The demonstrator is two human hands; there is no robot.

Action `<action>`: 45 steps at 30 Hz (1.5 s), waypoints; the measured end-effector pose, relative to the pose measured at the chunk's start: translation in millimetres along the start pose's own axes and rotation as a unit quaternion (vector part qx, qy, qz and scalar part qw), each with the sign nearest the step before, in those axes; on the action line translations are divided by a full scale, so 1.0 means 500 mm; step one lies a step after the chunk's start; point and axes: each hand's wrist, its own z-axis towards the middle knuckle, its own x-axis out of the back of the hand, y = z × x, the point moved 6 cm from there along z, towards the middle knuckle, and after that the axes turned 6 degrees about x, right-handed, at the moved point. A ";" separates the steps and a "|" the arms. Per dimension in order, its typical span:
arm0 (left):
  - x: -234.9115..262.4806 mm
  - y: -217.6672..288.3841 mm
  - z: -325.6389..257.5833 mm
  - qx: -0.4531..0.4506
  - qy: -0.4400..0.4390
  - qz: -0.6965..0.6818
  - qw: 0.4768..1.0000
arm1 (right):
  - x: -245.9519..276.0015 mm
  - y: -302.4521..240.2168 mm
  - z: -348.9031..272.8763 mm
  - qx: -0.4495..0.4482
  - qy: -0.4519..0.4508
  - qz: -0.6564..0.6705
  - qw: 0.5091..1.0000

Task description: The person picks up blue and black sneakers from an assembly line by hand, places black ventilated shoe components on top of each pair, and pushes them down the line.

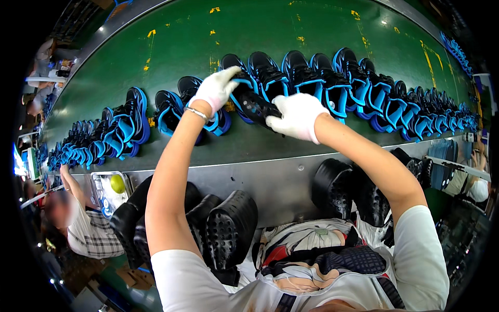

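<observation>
The person's left hand (217, 89), in a white glove, is half curled at a black and blue shoe (230, 62) on the green surface (182, 52); its fingertips touch the shoe near the opening, but whether they grip it cannot be told. The right hand (299, 117), gloved likewise, is closed on the near end of a dark, elongated piece (254, 106), thumb on one side and fingers on the other. This piece slants across that shoe's opening, between the two hands; how far it reaches inside is unclear.

More black and blue shoes (299, 67) stand in a row to the right, bunching closer toward the far end, and another group (136, 112) stretches away to the left. Nearer the person, thick black studded blocks (231, 223) lean by a metal ledge (280, 182). At left, a metal tray (95, 183) holds a round green item (118, 183), near a co-worker (96, 236).
</observation>
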 end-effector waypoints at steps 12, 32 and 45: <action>0.010 -0.071 0.037 0.268 -0.046 -0.184 0.945 | -0.014 -0.058 0.192 -0.023 -0.018 -0.128 0.991; -0.153 0.036 -0.017 0.000 -0.163 0.056 0.985 | -0.070 -0.002 0.324 -0.016 0.003 0.026 1.000; -0.181 -0.004 0.003 0.208 -0.255 -0.008 0.944 | -0.087 0.038 0.361 0.007 0.052 0.044 0.998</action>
